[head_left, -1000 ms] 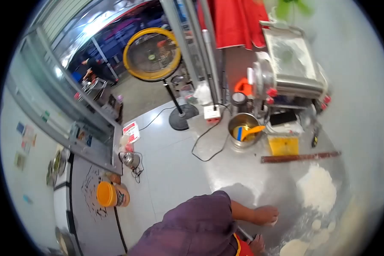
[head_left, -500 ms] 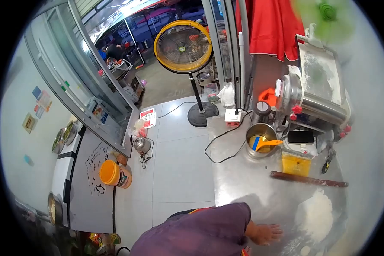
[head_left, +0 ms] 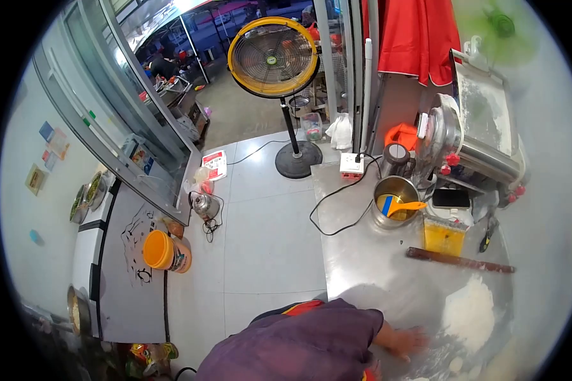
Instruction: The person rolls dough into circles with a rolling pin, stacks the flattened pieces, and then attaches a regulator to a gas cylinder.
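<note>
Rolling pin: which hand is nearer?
Left, as far as shows: the left hand is below the rolling pin in view, not touching it; the right can't be made out.

Left arm: reaches out from a loose dark purple fabric sleeve (head_left: 356, 320), toward the right of the head view.
Left forearm: bare only for a short stretch past the cuff, sloping slightly down.
Left hand: bare (head_left: 408, 343), low, palm down, opened flat.
Left fingers: extended and apart, pointing away from the sleeve; their tips are blurred.
Shoulder: leans forward.
</note>
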`<state>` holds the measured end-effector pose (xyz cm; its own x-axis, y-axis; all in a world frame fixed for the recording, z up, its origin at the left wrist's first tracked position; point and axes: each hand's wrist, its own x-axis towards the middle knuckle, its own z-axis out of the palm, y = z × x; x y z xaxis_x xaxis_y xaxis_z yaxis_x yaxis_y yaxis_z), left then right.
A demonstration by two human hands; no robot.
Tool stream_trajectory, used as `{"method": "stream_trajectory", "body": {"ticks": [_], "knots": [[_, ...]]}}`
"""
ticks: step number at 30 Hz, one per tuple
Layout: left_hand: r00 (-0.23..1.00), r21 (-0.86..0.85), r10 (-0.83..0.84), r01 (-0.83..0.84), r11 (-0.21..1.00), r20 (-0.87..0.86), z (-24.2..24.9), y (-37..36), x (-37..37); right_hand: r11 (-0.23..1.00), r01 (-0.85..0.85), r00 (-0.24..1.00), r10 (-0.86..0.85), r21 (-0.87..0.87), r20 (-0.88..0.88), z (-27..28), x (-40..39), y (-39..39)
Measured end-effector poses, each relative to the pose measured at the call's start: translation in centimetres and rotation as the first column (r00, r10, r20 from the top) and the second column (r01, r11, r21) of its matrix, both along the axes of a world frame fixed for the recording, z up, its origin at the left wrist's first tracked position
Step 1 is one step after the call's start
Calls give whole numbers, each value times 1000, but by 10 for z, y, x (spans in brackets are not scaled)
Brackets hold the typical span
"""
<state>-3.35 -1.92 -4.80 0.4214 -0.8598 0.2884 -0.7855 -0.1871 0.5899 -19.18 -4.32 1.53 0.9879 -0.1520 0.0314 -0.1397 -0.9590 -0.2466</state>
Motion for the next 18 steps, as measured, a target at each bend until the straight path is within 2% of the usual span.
{"method": "stream_trajectory", "body": {"ticks": [2,5,8,11,14,15,17,18], "knots": [[990,-91,129,-125,988,49,3,7,-1,1000,18,1000,-18,-18,10,-5,-4,-2],[983,117,162,-151,982,-91,24,48,-7,999,41,999,-41,-22,13,-6,-5,-3],[987,67,134,-140,988,85,16,52,-25,998,58,998,-57,-40,14,-8,-7,-10],[994,152,38,-54,987,105,28,65,-34,995,82,996,-82,-49,22,-12,-5,-15],[989,109,141,-136,985,-38,11,89,-37,994,101,995,-100,-43,28,-14,-1,-16],[978,10,167,-170,985,127,17,105,-38,993,108,994,-107,-44,25,-15,1,-16],[867,-188,255,-191,963,429,35,143,-28,992,116,993,-115,-41,30,-18,4,-18],[868,-169,252,-198,966,428,36,144,-27,992,122,992,-121,-39,36,-18,5,-20]]}}
